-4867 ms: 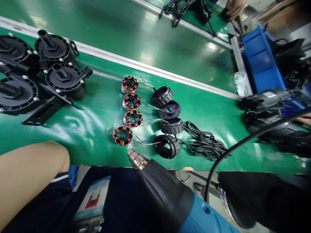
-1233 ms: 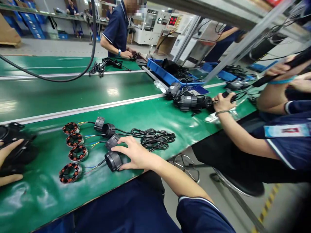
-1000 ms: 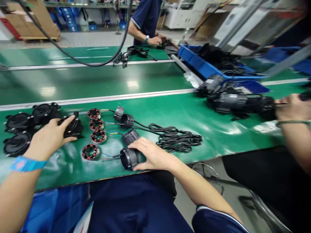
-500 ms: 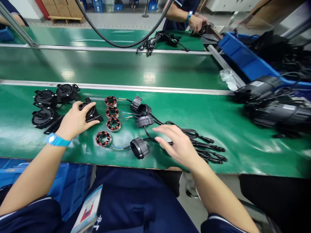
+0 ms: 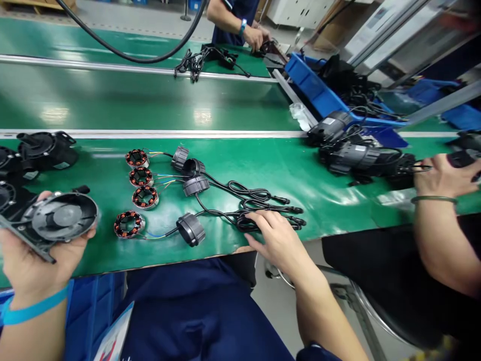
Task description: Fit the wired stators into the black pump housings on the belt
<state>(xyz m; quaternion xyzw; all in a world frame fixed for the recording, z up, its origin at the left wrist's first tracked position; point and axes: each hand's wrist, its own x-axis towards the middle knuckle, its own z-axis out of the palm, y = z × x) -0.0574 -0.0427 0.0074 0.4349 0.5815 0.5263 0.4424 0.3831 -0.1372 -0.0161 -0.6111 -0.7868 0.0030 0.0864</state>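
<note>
My left hand (image 5: 45,255) is closed around a black pump housing (image 5: 62,218), tilted so its round hollow underside faces up. Beyond it stand similar black pump housings (image 5: 47,150), partly cut off by the left edge. My right hand (image 5: 276,235) lies over the coiled black cables (image 5: 246,220), thumb and fingers apart, touching the nearest coil. Between my hands sit several copper-wound stators (image 5: 129,224), each wired to a black threaded ring cap (image 5: 191,229) with a cable running right.
At right, a co-worker's hand (image 5: 443,175) holds a dark part beside assembled black pumps (image 5: 353,156). A blue bin (image 5: 319,93) with black parts stands behind. Across the bench, another person (image 5: 253,37) handles parts near tangled cables (image 5: 195,62). A black hose (image 5: 150,60) hangs overhead.
My left hand has lifted a pump housing from the bench and turned its underside up. My right hand has moved onto the cable coils. The view has swung right, showing a co-worker's arm.
</note>
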